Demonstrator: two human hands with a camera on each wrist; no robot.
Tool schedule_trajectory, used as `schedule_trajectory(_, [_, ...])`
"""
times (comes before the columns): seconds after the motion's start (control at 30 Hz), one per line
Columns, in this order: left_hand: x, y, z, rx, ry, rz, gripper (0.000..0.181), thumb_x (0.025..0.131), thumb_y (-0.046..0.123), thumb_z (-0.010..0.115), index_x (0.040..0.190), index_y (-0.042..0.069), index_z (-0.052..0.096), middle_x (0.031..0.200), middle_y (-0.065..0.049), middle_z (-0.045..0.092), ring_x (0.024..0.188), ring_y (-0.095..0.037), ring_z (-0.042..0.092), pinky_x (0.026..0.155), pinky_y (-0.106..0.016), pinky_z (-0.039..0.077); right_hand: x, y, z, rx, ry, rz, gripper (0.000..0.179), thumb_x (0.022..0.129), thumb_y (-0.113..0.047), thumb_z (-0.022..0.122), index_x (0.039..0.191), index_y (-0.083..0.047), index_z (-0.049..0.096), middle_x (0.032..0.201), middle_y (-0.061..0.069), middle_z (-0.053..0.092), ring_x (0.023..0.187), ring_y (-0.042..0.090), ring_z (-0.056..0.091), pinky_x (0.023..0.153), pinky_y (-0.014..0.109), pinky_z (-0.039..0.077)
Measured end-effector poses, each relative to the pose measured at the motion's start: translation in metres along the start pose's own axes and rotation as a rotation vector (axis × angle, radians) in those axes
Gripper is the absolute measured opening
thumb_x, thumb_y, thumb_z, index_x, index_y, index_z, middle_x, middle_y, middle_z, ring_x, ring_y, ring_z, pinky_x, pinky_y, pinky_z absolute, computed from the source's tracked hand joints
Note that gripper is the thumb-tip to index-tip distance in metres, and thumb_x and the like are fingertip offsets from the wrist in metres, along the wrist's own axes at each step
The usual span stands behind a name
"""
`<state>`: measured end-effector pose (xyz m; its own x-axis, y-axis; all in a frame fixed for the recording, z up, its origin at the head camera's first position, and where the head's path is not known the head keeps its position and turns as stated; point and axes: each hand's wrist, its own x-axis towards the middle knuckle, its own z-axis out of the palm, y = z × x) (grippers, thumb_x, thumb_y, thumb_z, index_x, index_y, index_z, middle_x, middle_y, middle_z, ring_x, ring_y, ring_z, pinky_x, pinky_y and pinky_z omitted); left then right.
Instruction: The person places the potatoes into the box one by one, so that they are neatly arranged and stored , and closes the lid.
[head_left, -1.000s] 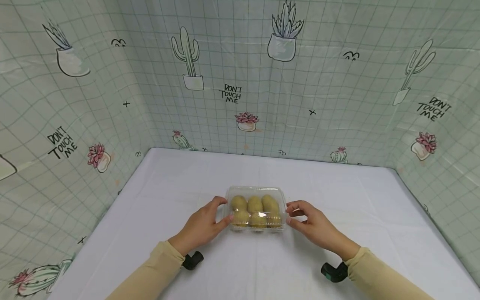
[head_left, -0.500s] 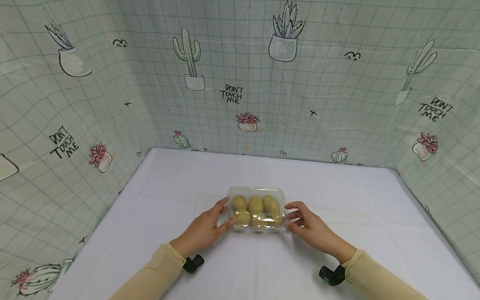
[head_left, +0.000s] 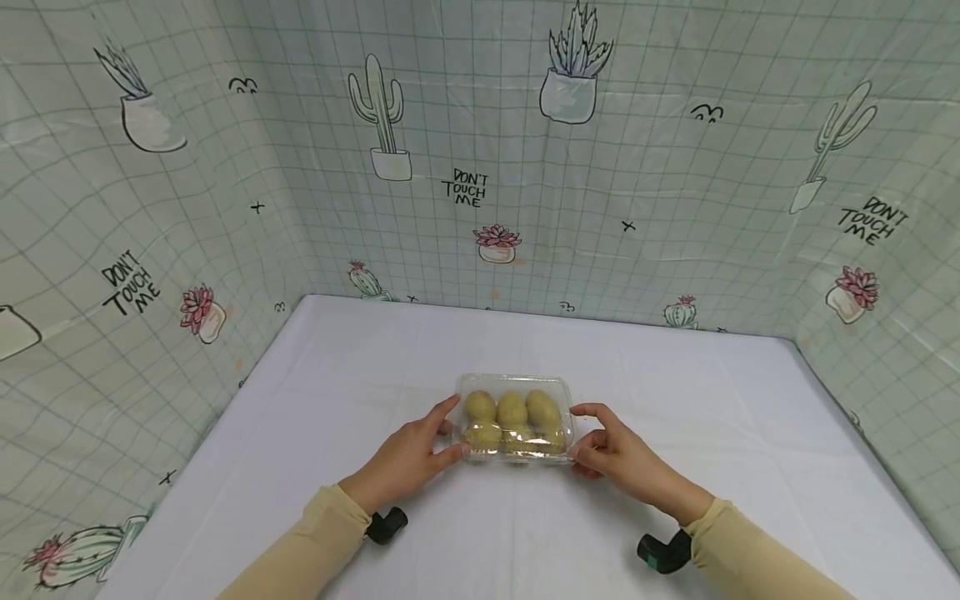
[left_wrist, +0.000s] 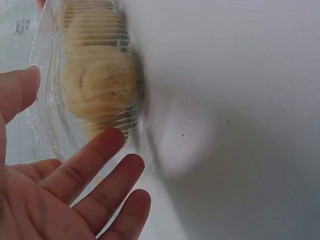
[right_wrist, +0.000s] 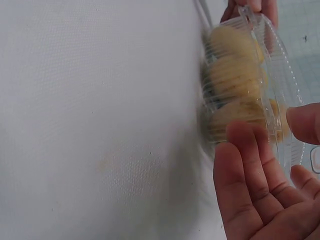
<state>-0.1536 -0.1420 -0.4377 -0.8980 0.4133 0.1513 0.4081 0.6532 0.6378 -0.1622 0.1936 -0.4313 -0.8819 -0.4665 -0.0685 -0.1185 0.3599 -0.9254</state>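
A clear plastic clamshell box (head_left: 514, 383) sits on the white table, its lid down. Inside lie several yellow-brown rounded items (head_left: 512, 410) that look like small potatoes, also visible through the ribbed wall in both wrist views. My left hand (head_left: 405, 458) holds the box's left end, thumb at the near corner and index finger at the far one; its other fingers are fairly straight under the side in the left wrist view. At the right end, my right hand (head_left: 626, 458) has its thumb on the rim, with bent fingers (right_wrist: 242, 145) against the lower wall.
White cloth covers the table (head_left: 360, 358). Behind and on both sides stands a grid-patterned curtain (head_left: 645, 167) printed with cacti. A black curved piece is seen at each wrist, left (head_left: 387, 525) and right (head_left: 663, 552).
My right hand's lower fingers have moved down below the thumb at the box's near right corner. My left hand has come slightly closer to the box's left end. The box stays in place.
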Motion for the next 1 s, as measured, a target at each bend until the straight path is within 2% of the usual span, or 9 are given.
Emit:
schedule_trajectory(0.13, [0.0004,-0.0006,0.0007,0.000,0.009,0.014,0.068,0.096,0.031,0.069,0.150,0.003,0.038,0.101,-0.004,0.068,0.071,-0.010,0.055,0.076,-0.042,0.051,0.0004,0.0008,0.0002,0.018,0.003,0.008,0.057,0.098,-0.003,0.061,0.145,0.001,0.029,0.091,0.016,0.066,0.086,0.030,0.068,0.073,0.033,0.057])
schedule_trajectory(0.47, [0.0023,0.0003,-0.0012,-0.060,-0.038,-0.002,0.071,0.096,0.026,0.069,0.152,-0.001,0.033,0.083,0.011,0.060,0.066,-0.004,0.049,0.071,-0.030,0.047,0.0018,0.0002,-0.0006,0.063,-0.008,-0.003,0.059,0.095,0.001,0.062,0.144,0.003,0.029,0.090,0.019,0.066,0.084,0.028,0.068,0.071,0.033,0.057])
schedule_trajectory(0.77, [0.0037,0.0013,-0.0019,-0.112,-0.059,-0.030,0.073,0.096,0.021,0.070,0.153,-0.001,0.030,0.077,0.012,0.059,0.065,-0.006,0.051,0.067,-0.027,0.045,0.0023,0.0010,-0.0010,0.079,-0.015,0.019,0.061,0.095,-0.001,0.065,0.144,0.003,0.028,0.091,0.021,0.066,0.086,0.027,0.068,0.074,0.032,0.057])
schedule_trajectory(1.0, [0.0037,0.0026,-0.0022,-0.135,-0.065,-0.037,0.074,0.095,0.022,0.070,0.152,-0.002,0.030,0.078,0.011,0.059,0.067,-0.007,0.052,0.069,-0.027,0.045,0.0035,-0.0004,-0.0008,0.088,-0.010,0.011,0.063,0.093,0.002,0.065,0.143,0.005,0.027,0.087,0.015,0.065,0.082,0.026,0.067,0.073,0.032,0.057])
